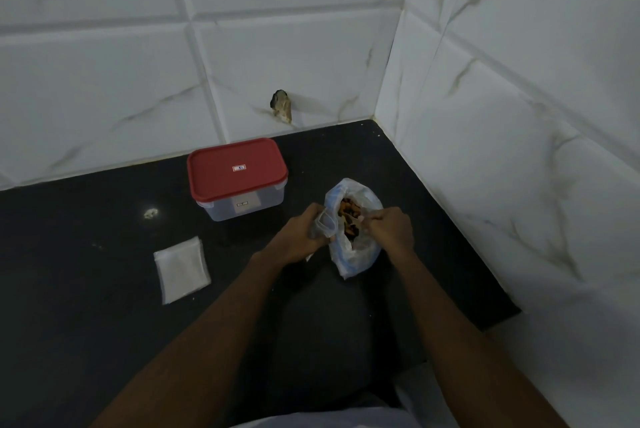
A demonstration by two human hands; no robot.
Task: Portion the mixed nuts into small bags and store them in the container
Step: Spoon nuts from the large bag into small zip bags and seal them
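While the fingers of the left hand (300, 235) are curled together around a small clear bag (325, 223), bunching its plastic at the mouth, the right hand (389, 228) pinches its fingertips onto the rim of the big bag of mixed nuts (351, 230), and whether a few nuts are caught in that pinch I cannot tell. The small bag sits touching the left edge of the big bag, whose mouth is pulled wide so the orange and dark brown nuts show inside. The big bag rests on the black counter (86, 254), close to the corner where the two white tiled walls (519, 115) meet. Behind and to the left of the big bag stands the clear container (239, 185), its red lid (235, 167) closed on top, near the back wall. Farther to the left of the big bag, well apart from it, a flat stack of empty small bags (181, 270) lies on the counter. Both bare forearms reach in from the near edge
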